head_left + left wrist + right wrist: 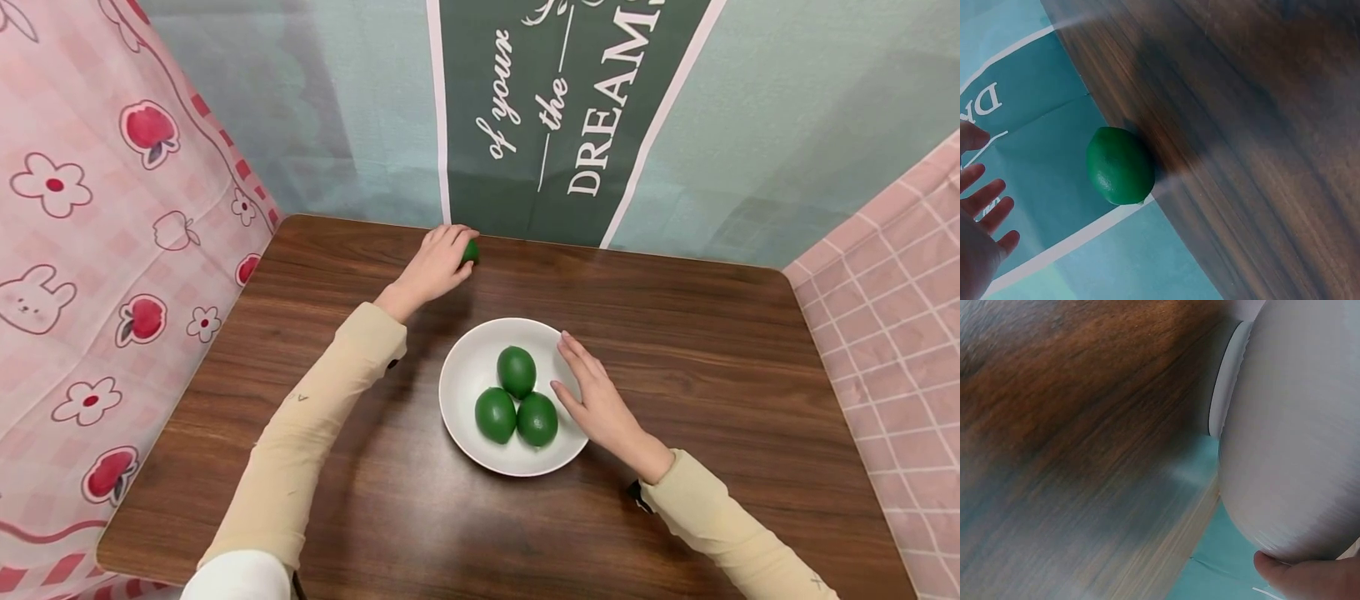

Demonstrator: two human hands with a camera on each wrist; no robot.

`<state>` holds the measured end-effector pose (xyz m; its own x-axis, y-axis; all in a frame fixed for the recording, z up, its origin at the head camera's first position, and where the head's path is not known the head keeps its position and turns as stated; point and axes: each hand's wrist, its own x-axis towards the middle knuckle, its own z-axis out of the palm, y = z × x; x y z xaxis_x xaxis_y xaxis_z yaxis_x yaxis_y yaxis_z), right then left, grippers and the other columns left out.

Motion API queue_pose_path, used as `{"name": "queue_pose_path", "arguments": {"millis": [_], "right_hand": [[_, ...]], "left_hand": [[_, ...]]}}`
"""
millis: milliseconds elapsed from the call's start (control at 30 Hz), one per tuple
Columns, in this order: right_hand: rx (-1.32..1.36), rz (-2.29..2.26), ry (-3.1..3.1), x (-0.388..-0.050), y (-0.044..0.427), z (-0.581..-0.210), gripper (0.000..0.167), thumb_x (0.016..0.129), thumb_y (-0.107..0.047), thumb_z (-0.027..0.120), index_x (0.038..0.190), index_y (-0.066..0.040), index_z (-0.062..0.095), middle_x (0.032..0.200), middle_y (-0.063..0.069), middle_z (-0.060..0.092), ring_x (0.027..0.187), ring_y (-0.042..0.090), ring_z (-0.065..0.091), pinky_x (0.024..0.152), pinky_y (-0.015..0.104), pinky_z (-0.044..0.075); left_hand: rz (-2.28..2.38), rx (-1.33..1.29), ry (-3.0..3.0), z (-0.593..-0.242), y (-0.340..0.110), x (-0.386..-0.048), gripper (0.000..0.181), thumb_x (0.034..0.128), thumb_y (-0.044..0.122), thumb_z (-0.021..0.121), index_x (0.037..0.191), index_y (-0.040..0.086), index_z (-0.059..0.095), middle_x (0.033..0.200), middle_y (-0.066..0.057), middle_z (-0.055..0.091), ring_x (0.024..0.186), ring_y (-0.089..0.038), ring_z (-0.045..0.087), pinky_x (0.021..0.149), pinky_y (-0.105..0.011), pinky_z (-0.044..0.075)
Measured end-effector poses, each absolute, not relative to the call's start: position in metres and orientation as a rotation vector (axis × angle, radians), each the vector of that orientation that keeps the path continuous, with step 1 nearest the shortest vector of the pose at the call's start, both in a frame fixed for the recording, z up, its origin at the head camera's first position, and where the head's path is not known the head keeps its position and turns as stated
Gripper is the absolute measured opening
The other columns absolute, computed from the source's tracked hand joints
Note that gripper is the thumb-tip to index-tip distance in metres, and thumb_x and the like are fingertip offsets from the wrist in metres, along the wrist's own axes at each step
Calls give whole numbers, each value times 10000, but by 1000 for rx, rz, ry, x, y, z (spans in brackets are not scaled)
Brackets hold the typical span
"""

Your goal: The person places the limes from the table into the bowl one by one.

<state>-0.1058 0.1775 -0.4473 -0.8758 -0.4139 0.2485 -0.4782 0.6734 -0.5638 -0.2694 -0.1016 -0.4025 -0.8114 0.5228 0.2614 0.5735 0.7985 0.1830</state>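
A green lime lies on the wooden table at its back edge, its pointed end showing in the left wrist view. Around it reaches my left hand, which partly hides it in the head view. Seen from the left wrist, the fingers are spread and a gap separates them from the lime. Three more limes, one of them the far lime, sit together in a white bowl. My right hand rests at the bowl's right rim with fingers extended; a fingertip touches the bowl in the right wrist view.
The brown table ends at a teal backdrop with a dark green lettered panel. A pink fruit-patterned cloth hangs on the left, and pink tile-patterned covering stands on the right.
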Motion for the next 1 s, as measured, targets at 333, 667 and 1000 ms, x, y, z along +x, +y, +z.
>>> {"name": "queue_pose_path", "arguments": {"millis": [333, 667, 1000], "right_hand": [[742, 984, -2789, -106, 177, -448, 574, 856, -119, 607, 1356, 42, 376, 1458, 122, 291, 1255, 328, 355, 995, 475, 312], [738, 986, -2790, -106, 177, -447, 572, 856, -117, 606, 1354, 45, 377, 1453, 134, 297, 1258, 327, 353, 995, 479, 313], [741, 985, -2789, -106, 177, -447, 571, 855, -114, 607, 1352, 48, 379, 1455, 127, 295, 1259, 322, 354, 995, 476, 311]], "left_hand": [[-376, -831, -2827, -405, -104, -284, 438, 883, 169, 535, 1277, 1, 446, 1260, -166, 457, 1173, -316, 392, 1022, -413, 296], [-363, -798, -2887, -407, -104, -297, 464, 878, 141, 538, 1297, -19, 417, 1270, -176, 443, 1193, -315, 374, 1038, -383, 282], [-358, -748, -2952, -420, -104, -310, 512, 877, 196, 543, 1317, -16, 392, 1282, -183, 438, 1202, -324, 364, 1037, -388, 285]]}}
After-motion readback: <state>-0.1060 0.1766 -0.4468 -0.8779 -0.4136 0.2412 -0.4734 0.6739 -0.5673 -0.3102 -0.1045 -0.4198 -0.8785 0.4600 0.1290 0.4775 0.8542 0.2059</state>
